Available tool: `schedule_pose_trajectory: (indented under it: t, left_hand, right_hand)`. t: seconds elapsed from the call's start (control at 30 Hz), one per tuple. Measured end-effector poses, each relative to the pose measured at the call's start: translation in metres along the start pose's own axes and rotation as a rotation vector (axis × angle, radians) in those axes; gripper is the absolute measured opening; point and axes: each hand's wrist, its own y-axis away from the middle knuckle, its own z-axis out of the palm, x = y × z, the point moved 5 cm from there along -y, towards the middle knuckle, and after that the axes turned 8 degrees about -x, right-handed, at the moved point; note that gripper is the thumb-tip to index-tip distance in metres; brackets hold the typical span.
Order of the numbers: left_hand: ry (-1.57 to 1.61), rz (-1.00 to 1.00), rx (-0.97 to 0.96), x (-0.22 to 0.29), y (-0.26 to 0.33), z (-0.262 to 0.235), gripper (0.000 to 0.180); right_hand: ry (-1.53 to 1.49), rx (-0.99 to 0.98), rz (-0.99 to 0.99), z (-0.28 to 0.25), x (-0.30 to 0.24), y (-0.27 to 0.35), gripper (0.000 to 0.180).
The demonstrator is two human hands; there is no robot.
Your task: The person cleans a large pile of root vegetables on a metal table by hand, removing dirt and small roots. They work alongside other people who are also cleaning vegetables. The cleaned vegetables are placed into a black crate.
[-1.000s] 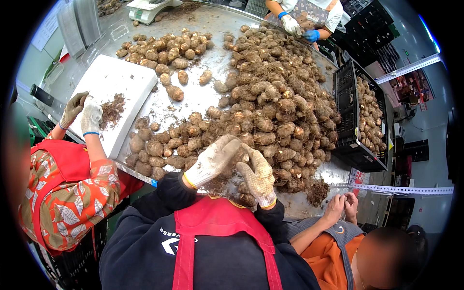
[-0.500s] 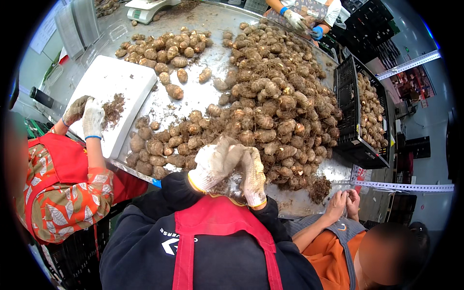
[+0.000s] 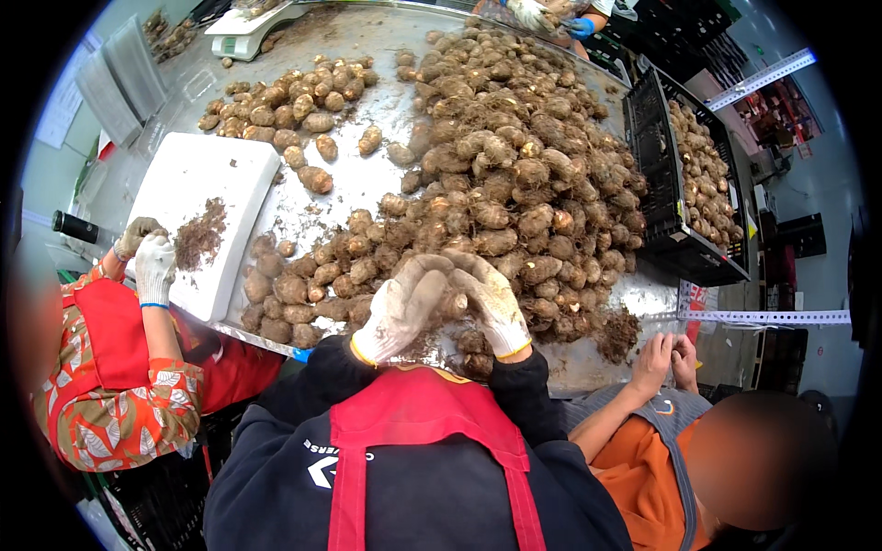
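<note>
My hands, in pale work gloves dirtied with soil, are in front of my chest at the table's near edge. My left hand (image 3: 405,308) curls round a small brown taro corm (image 3: 451,306), which shows partly between the palms. My right hand (image 3: 491,299) closes over it from the other side, and the fingertips of both hands meet above it. The gloves hide most of this corm. Just beyond my hands rises a large heap of hairy taro corms (image 3: 533,216), with more corms spread toward the left.
A metal table (image 3: 367,170) bears a smaller group of corms (image 3: 294,106), a white foam slab (image 3: 197,174) with soil on it and a scale (image 3: 250,37). A black crate (image 3: 657,165) of corms stands right. Co-workers' hands are at left (image 3: 152,262), right (image 3: 661,360) and far side (image 3: 551,20).
My hands have turned so that the corm between them now shows, and my right hand has swung outward. The whole view has shifted slightly. The left co-worker's hands have drawn closer to the slab's edge.
</note>
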Motion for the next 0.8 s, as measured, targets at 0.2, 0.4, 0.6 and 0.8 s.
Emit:
schedule_pose_trajectory:
  t: [0.2, 0.4, 0.6, 0.8]
  left_hand:
    - [0.110, -0.314, -0.009, -0.024, -0.002, -0.012, 0.039]
    - [0.513, -0.516, 0.089, -0.020, -0.001, -0.011, 0.041]
    - [0.114, -0.401, 0.021, -0.031, 0.005, -0.015, 0.053]
    - [0.111, -0.448, -0.132, -0.025, 0.003, -0.014, 0.061]
  right_hand:
    - [-0.029, 0.029, -0.001, 0.004, -0.008, 0.011, 0.044]
    - [0.654, 0.063, -0.143, 0.022, -0.022, 0.016, 0.051]
    - [0.136, 0.184, 0.016, 0.023, -0.007, 0.018, 0.027]
    - [0.280, 0.286, 0.068, 0.003, 0.006, 0.018, 0.021]
